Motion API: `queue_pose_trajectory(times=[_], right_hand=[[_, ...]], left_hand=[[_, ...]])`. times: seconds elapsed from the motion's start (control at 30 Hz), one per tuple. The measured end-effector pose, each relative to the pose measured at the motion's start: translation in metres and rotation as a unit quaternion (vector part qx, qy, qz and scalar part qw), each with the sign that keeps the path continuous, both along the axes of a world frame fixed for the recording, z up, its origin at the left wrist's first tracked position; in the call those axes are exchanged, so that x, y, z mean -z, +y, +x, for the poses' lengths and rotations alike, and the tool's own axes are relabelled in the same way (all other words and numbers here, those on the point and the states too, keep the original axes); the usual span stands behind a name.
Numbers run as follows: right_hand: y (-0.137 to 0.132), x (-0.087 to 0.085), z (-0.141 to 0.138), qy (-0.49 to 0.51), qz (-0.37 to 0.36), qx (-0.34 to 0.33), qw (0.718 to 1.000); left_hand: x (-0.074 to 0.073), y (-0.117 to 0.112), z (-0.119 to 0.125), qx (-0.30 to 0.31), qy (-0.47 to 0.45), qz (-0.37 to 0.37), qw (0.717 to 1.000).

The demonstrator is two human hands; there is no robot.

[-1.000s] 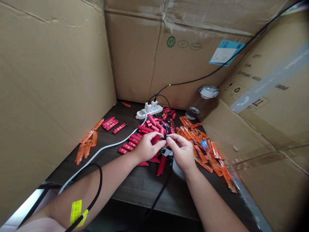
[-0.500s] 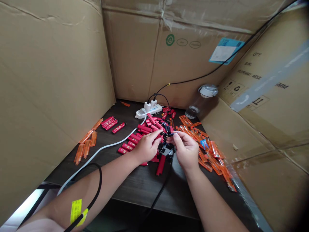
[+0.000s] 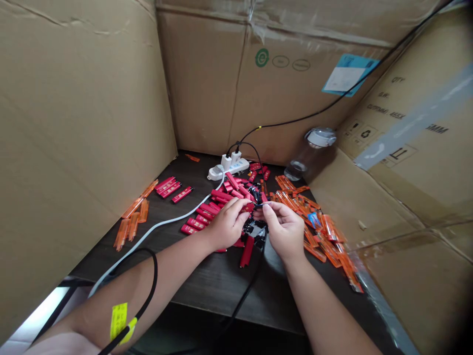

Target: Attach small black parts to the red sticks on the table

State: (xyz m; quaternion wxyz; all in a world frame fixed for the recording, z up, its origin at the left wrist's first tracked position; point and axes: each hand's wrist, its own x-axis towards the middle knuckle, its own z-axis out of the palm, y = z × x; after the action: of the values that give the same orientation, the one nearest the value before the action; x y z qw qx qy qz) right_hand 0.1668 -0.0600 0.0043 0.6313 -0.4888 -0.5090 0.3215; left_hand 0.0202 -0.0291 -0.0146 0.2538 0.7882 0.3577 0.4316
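lighter [image 3: 247,207] in left hand [image 3: 229,224]

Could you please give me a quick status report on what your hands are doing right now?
Left hand holding red casing. Right hand holding black part. Red casings piled beneath.

On my table [image 3: 210,286], the power strip [image 3: 231,168] sits at the back edge, a water bottle [image 3: 308,155] in the back right corner, lighter casings [image 3: 221,196] heaped before the strip, more toward the left and right edges.
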Motion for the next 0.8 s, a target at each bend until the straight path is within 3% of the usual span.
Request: queue_pose_trajectory(times=[0.23,0.43,0.6,0.67,0.8], right_hand=[[-0.002,-0.002,0.0,-0.075,0.012,0.006,0.997],[-0.002,-0.001,0.003,-0.166,0.026,-0.033,0.985],[0.0,-0.002,0.007,-0.101,0.022,-0.086,0.991],[0.002,-0.001,0.009,-0.059,0.001,-0.106,0.993],[0.003,0.001,0.011,0.013,-0.013,-0.122,0.992]], left_hand=[[0.001,0.001,-0.001,-0.003,-0.001,0.018,1.0],[0.001,0.001,-0.002,0.009,-0.011,0.034,0.999],[-0.002,0.001,-0.003,0.028,-0.036,0.026,0.999],[-0.003,0.0,-0.002,0.042,-0.062,-0.007,0.997],[-0.005,-0.001,0.0,0.1,-0.15,-0.156,0.971]])
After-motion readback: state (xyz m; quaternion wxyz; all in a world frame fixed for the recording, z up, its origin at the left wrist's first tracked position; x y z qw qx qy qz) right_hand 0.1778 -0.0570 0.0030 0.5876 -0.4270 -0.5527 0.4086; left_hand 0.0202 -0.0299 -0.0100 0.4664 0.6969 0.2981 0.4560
